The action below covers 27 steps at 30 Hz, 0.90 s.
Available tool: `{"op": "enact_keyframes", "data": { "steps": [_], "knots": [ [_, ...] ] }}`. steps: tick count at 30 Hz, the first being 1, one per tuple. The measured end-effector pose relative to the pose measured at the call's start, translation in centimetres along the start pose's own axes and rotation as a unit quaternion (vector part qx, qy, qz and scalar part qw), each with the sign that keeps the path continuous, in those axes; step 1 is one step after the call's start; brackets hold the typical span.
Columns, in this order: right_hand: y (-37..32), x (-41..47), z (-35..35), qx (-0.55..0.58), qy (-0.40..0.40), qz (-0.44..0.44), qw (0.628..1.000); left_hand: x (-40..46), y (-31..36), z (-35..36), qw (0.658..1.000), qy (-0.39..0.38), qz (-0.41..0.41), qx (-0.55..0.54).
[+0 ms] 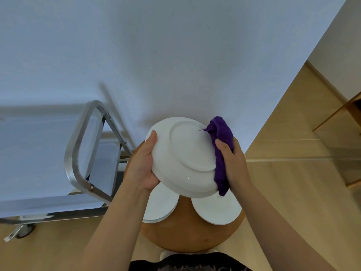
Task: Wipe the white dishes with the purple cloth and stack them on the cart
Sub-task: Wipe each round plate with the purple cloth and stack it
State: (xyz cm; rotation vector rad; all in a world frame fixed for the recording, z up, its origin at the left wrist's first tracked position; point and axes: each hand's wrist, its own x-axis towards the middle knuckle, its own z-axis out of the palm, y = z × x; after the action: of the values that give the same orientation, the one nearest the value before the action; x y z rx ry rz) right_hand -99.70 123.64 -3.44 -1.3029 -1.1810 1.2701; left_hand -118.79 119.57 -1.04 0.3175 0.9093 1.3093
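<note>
The left hand [143, 165] clamps its grip on the rim of the white plate [185, 157], tilting its underside up above the round desk [187, 235] so the right hand [232, 161], clenched round the purple cloth [220, 151], can wipe the edge

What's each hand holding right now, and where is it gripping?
The left hand grips the white plate by its left rim, underside up. The right hand holds the bunched purple cloth against the plate's right edge.

wall [175, 45]: plain white | floor [293, 173]: light wood | round wooden table [191, 237] | wooden furniture [341, 112] at right
</note>
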Motion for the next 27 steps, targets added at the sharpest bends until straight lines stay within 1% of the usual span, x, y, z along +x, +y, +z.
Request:
{"op": "enact_keyframes", "data": {
  "steps": [2, 6, 8, 11, 14, 15, 17, 18, 19, 22, 27],
  "knots": [
    [0.0, -1.2, 0.5, 0.032, 0.028, 0.007, 0.999, -0.2, -0.3, 0.7, 0.999, 0.030, 0.008, 0.025],
    [0.8, -3.2, 1.6, 0.054, 0.084, 0.043, 0.994, -0.5, -1.5, 2.4, 0.997, 0.072, 0.007, 0.039],
    [0.9, -3.7, 2.2, 0.049, 0.086, 0.052, 0.994, -0.6, -2.5, 3.4, 0.994, 0.085, 0.006, 0.066],
    [1.2, -4.8, 3.2, 0.019, 0.067, 0.056, 0.996, -0.4, -3.4, 3.9, 0.989, 0.101, -0.007, 0.104],
    [0.1, -5.5, 3.1, 0.022, 0.007, 0.037, 0.999, -0.3, -3.2, 3.1, 0.988, 0.102, -0.021, 0.116],
    [-0.6, -5.0, 2.7, 0.034, 0.002, 0.026, 0.999, -0.3, -3.1, 2.6, 0.988, 0.097, -0.017, 0.119],
    [-1.7, -3.2, 1.9, 0.065, 0.041, 0.023, 0.997, -0.8, -3.0, 1.9, 0.990, 0.081, -0.002, 0.119],
    [-2.3, -2.2, 1.6, 0.082, 0.058, 0.035, 0.994, -1.0, -3.0, 1.8, 0.990, 0.069, 0.002, 0.119],
    [-2.7, -1.3, 1.5, 0.089, 0.054, 0.052, 0.993, -1.1, -3.1, 1.8, 0.991, 0.057, 0.003, 0.123],
    [-2.9, -0.6, 2.9, 0.029, -0.021, 0.079, 0.996, -1.3, -3.3, 2.5, 0.990, 0.045, 0.000, 0.135],
    [-2.2, -1.4, 5.5, -0.002, -0.104, 0.032, 0.994, -1.1, -2.7, 2.7, 0.994, 0.093, 0.003, 0.060]
  ]
}}
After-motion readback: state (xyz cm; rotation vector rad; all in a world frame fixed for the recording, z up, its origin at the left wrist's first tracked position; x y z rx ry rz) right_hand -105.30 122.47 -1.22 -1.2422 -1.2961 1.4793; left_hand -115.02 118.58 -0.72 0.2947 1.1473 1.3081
